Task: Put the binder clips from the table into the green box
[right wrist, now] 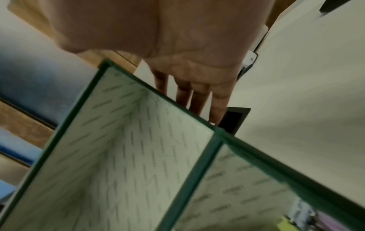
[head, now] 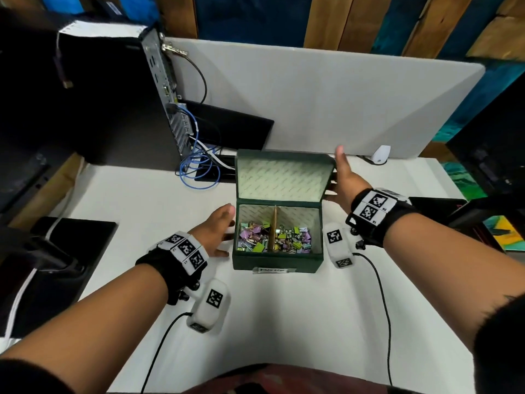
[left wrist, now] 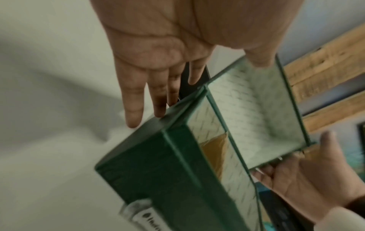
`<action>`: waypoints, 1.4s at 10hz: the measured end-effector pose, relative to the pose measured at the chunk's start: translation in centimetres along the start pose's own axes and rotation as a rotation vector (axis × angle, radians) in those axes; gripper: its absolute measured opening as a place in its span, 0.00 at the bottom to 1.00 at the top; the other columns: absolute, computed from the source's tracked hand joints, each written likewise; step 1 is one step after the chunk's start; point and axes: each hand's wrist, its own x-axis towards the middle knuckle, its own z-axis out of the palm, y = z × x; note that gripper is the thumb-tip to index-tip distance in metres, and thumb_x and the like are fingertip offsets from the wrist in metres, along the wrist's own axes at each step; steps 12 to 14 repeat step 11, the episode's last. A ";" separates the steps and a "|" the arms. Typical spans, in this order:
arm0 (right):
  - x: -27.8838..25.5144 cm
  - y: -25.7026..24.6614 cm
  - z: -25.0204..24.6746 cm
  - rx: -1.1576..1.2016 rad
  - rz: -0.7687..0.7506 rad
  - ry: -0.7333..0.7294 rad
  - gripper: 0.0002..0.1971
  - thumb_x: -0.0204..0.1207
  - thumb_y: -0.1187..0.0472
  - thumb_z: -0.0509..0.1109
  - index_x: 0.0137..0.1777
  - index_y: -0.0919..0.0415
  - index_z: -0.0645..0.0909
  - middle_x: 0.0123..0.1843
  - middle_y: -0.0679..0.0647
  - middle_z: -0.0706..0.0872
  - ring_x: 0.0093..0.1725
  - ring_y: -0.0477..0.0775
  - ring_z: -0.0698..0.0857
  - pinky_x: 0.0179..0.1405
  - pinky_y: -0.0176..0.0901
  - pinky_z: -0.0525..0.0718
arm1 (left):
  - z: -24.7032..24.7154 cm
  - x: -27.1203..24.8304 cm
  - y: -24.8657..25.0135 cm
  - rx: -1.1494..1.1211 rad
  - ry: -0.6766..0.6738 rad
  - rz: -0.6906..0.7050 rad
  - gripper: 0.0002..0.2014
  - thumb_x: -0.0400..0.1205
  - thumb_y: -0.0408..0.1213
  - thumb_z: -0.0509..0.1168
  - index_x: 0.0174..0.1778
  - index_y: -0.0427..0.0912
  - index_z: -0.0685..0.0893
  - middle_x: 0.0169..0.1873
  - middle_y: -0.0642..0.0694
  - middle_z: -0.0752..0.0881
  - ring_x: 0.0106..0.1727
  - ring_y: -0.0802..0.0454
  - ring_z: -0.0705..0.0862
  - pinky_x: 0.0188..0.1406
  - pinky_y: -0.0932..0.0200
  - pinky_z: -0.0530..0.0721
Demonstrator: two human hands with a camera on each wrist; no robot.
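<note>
The green box (head: 277, 261) stands open mid-table, its lid (head: 284, 177) upright at the back. Several coloured binder clips (head: 255, 237) fill both compartments beside a tan divider (head: 274, 228). My left hand (head: 216, 231) lies with straight fingers against the box's left wall; in the left wrist view the fingertips (left wrist: 160, 112) touch the box (left wrist: 148, 164) near its rear corner. My right hand (head: 345, 180) reaches behind the lid's right edge, thumb up. In the right wrist view its fingers (right wrist: 199, 100) run straight down behind the lid (right wrist: 118, 148). No clips show on the table.
A computer tower (head: 159, 95) with blue cables (head: 199, 169) and a black pad (head: 230, 126) stands at the back left. A white partition (head: 341, 95) closes the back, with a small white device (head: 380, 155) at its foot. Dark objects (head: 62, 251) sit at the left and right edges.
</note>
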 end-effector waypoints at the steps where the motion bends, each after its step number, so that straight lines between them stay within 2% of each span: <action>1: -1.6 -0.7 -1.4 0.027 -0.108 -0.005 0.28 0.79 0.34 0.44 0.51 0.47 0.82 0.49 0.54 0.84 0.55 0.56 0.81 0.59 0.53 0.80 | -0.6 0.0 1.0 -0.128 0.058 -0.006 0.29 0.82 0.62 0.40 0.75 0.54 0.65 0.63 0.47 0.75 0.61 0.45 0.78 0.54 0.40 0.79; 2: -3.6 -0.2 -2.5 -0.176 -0.148 -0.103 0.18 0.74 0.35 0.57 0.50 0.43 0.82 0.50 0.47 0.83 0.56 0.50 0.80 0.56 0.48 0.78 | -1.2 0.2 1.4 -0.224 0.087 -0.013 0.33 0.79 0.67 0.40 0.70 0.53 0.72 0.56 0.46 0.81 0.55 0.44 0.81 0.49 0.40 0.82; 3: -5.5 2.0 -2.9 -0.475 -0.152 -0.200 0.14 0.75 0.44 0.66 0.61 0.41 0.76 0.66 0.45 0.78 0.70 0.49 0.75 0.66 0.45 0.72 | -0.9 0.0 1.7 -0.186 0.042 -0.024 0.29 0.80 0.66 0.41 0.63 0.52 0.77 0.48 0.48 0.82 0.50 0.50 0.81 0.44 0.45 0.84; 4: -6.9 4.4 -2.6 -0.623 -0.115 -0.241 0.31 0.73 0.48 0.70 0.76 0.45 0.65 0.77 0.46 0.66 0.77 0.48 0.66 0.73 0.43 0.67 | -0.2 -0.4 1.6 -0.057 0.010 -0.025 0.16 0.83 0.57 0.49 0.56 0.54 0.76 0.53 0.49 0.81 0.53 0.51 0.79 0.52 0.44 0.82; 5: -7.5 6.2 -1.9 -0.711 -0.147 -0.247 0.42 0.71 0.48 0.73 0.81 0.46 0.54 0.82 0.47 0.58 0.79 0.48 0.63 0.77 0.46 0.66 | 0.2 -0.1 0.9 0.080 0.027 0.002 0.18 0.81 0.45 0.63 0.66 0.54 0.69 0.51 0.51 0.80 0.58 0.48 0.77 0.63 0.39 0.77; 6: -7.4 6.8 -1.4 -0.685 -0.159 -0.211 0.45 0.69 0.49 0.75 0.81 0.44 0.51 0.82 0.48 0.60 0.78 0.49 0.65 0.77 0.47 0.68 | 0.3 0.1 0.3 0.062 0.004 0.022 0.25 0.79 0.38 0.66 0.70 0.52 0.67 0.46 0.51 0.79 0.50 0.52 0.81 0.49 0.46 0.84; 7: -7.1 6.7 -1.4 -0.595 -0.114 -0.214 0.46 0.67 0.50 0.77 0.80 0.40 0.52 0.81 0.48 0.63 0.76 0.52 0.70 0.76 0.49 0.70 | 0.2 0.2 0.6 0.031 -0.019 0.036 0.25 0.79 0.36 0.66 0.72 0.51 0.67 0.47 0.49 0.80 0.48 0.55 0.81 0.42 0.50 0.85; 9: -6.1 5.9 -1.4 -0.563 -0.093 -0.207 0.45 0.67 0.52 0.77 0.79 0.37 0.54 0.79 0.48 0.67 0.75 0.54 0.71 0.76 0.52 0.71 | 0.2 0.7 1.5 -0.010 -0.022 0.044 0.26 0.79 0.36 0.67 0.72 0.51 0.67 0.46 0.49 0.80 0.47 0.56 0.82 0.39 0.51 0.84; 10: -6.1 5.8 -1.3 -0.568 -0.086 -0.218 0.44 0.68 0.52 0.76 0.79 0.36 0.52 0.79 0.48 0.66 0.76 0.56 0.70 0.76 0.51 0.71 | 0.0 0.7 1.7 -0.015 -0.032 0.036 0.27 0.78 0.37 0.68 0.72 0.51 0.66 0.46 0.50 0.81 0.49 0.54 0.82 0.42 0.48 0.85; 11: -6.3 5.8 -1.5 -0.586 -0.089 -0.215 0.44 0.70 0.51 0.75 0.80 0.39 0.52 0.81 0.47 0.64 0.77 0.55 0.69 0.75 0.49 0.70 | -0.3 1.1 1.1 0.121 0.015 0.051 0.30 0.77 0.44 0.69 0.74 0.54 0.65 0.56 0.48 0.79 0.60 0.49 0.79 0.58 0.43 0.83; 14: -6.3 5.8 -1.5 -0.586 -0.089 -0.215 0.44 0.70 0.51 0.75 0.80 0.39 0.52 0.81 0.47 0.64 0.77 0.55 0.69 0.75 0.49 0.70 | -0.3 1.1 1.1 0.121 0.015 0.051 0.30 0.77 0.44 0.69 0.74 0.54 0.65 0.56 0.48 0.79 0.60 0.49 0.79 0.58 0.43 0.83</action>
